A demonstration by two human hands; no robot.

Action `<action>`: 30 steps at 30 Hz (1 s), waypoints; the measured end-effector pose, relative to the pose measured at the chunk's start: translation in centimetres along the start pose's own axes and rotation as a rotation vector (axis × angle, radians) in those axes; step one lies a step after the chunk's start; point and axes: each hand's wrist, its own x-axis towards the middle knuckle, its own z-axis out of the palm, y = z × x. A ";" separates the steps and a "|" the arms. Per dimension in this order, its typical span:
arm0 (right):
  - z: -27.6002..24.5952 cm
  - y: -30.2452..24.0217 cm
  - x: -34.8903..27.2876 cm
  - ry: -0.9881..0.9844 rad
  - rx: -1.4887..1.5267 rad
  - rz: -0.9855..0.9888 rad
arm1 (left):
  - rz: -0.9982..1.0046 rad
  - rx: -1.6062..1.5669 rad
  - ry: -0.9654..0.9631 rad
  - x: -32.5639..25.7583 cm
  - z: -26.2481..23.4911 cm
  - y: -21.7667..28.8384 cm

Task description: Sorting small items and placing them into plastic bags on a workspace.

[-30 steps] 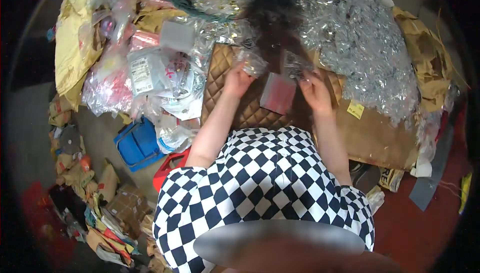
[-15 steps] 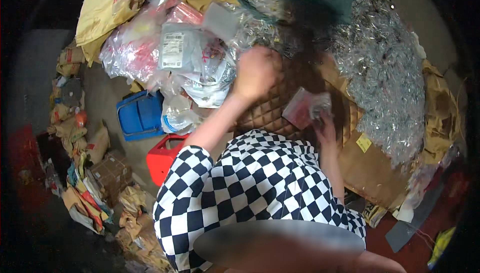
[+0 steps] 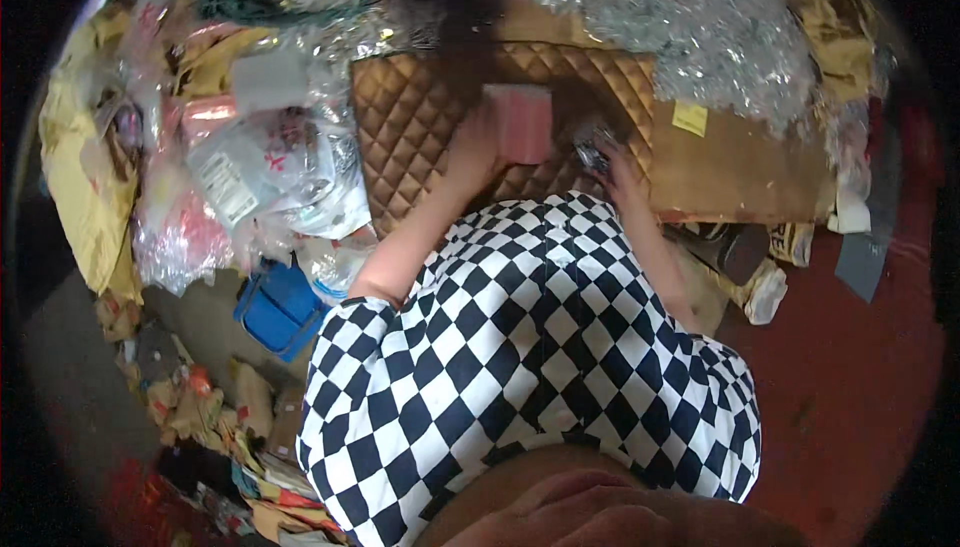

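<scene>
My left hand (image 3: 474,155) is at the left edge of a flat pink packet (image 3: 525,127) in a clear plastic sleeve, its fingers closed on that edge and a little blurred. To the right, my right hand (image 3: 622,177) grips a small, shiny clear plastic packet (image 3: 592,150); what is inside it is too small to make out. Both hands are over a brown quilted mat (image 3: 400,122), close to my checkered top. A dark blur covers part of the mat's far edge.
A heap of clear, glinting packets (image 3: 680,27) spreads at the far right, beside a cardboard sheet (image 3: 745,172) with a yellow note (image 3: 690,119). Bagged parcels (image 3: 265,172) pile up at left. Below them, a blue plastic bin (image 3: 280,309) stands on the floor.
The view has swung right. The pink packet has passed from my right hand to my left, which came back from the far pile. My right hand keeps a clear packet.
</scene>
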 end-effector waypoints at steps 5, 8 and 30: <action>-2.0 1.2 1.3 -0.065 0.140 -0.093 | 0.107 0.175 -0.208 -0.8 -0.2 -0.3; -2.5 0.9 1.0 -0.090 0.030 -0.109 | -0.033 0.083 -0.368 0.0 -3.4 2.0; -0.8 -1.7 1.6 -0.034 -0.701 -0.381 | -0.336 -0.305 0.542 -2.5 -11.6 3.1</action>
